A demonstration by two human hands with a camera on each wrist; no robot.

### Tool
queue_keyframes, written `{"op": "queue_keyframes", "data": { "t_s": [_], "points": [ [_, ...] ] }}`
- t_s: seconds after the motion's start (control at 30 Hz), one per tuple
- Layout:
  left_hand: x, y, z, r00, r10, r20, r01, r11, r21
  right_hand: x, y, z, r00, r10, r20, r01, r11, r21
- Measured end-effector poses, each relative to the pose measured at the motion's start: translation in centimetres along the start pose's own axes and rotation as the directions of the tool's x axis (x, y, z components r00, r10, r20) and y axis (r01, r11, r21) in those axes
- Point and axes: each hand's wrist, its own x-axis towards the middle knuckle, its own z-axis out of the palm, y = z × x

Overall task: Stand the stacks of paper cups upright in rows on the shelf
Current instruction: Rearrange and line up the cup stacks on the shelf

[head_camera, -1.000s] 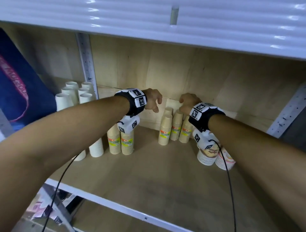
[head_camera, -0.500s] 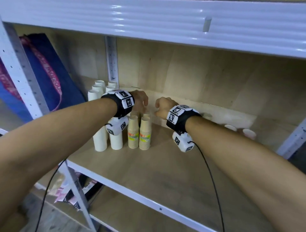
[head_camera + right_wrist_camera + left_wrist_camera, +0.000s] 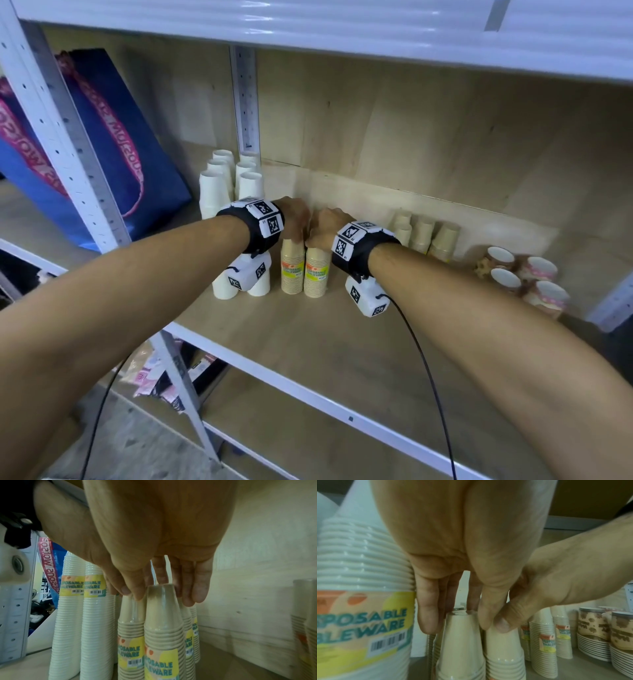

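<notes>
While both arms reach into the shelf (image 3: 342, 346), the left hand (image 3: 295, 219) and right hand (image 3: 325, 226) each curl fingers round the top of a tan cup stack (image 3: 293, 270) (upright, side by side, touching), just right of the white cup stacks (image 3: 219, 192).

Your open room: bare shelf (image 3: 342, 342) front, plus gap between tan stacks (image 3: 303, 270) and second tan cluster (image 3: 424, 236). White stacks (image 3: 219, 192) block left; patterned cups (image 3: 524, 277) right; upper shelf (image 3: 308, 24) overhead.
</notes>
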Motion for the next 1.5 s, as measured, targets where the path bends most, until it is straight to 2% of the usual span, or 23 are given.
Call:
{"op": "queue_keyframes", "data": {
  "t_s": [0.27, 0.57, 0.63, 0.77, 1.03, 1.2, 1.4, 1.5],
  "points": [
    [0.2, 0.1, 1.1, 1.0, -0.005, -0.028, 0.003, 0.997, -0.074, 0.3, 0.1, 1.0, 1.0, 0.012, 0.024, -0.012, 1.0, -0.003],
    [-0.1, 1.3, 0.2, 0.999, 0.042, -0.034, -0.043, 0.999, -0.03, -0.4, 2.0, 0.0, 0.997, 0.058, 0.054, -0.059, 0.998, 0.019],
    [-0.1, 2.1, -0.4, 0.998, 0.05, -0.03, -0.051, 0.997, -0.052, -1.2, 3.0, -0.4, 0.997, 0.069, 0.026, -0.07, 0.997, 0.03],
    [0.0, 4.2, -1.7, 0.995, 0.101, -0.027, -0.103, 0.989, -0.105, -3.4, 5.3, -1.7, 0.995, 0.091, -0.051, -0.088, 0.994, 0.061],
    [1.1, 10.2, -3.2, 0.981, 0.195, -0.002, -0.191, 0.96, -0.206, -6.8, 9.8, -5.4, 0.977, 0.213, 0.03, -0.213, 0.977, -0.019],
    [2.0, 13.9, -3.3, 0.958, 0.27, -0.097, -0.282, 0.95, -0.138, -8.9, 13.4, -6.4, 0.959, 0.283, 0.007, -0.283, 0.958, -0.046],
    [3.6, 17.2, -3.5, 0.929, 0.345, -0.132, -0.359, 0.928, -0.104, -10.1, 16.7, -6.6, 0.926, 0.37, -0.072, -0.373, 0.927, -0.03],
    [4.7, 18.3, -3.5, 0.916, 0.371, -0.155, -0.386, 0.918, -0.086, -10.6, 18.4, -6.4, 0.914, 0.386, -0.122, -0.384, 0.922, 0.039]
  ]
}}
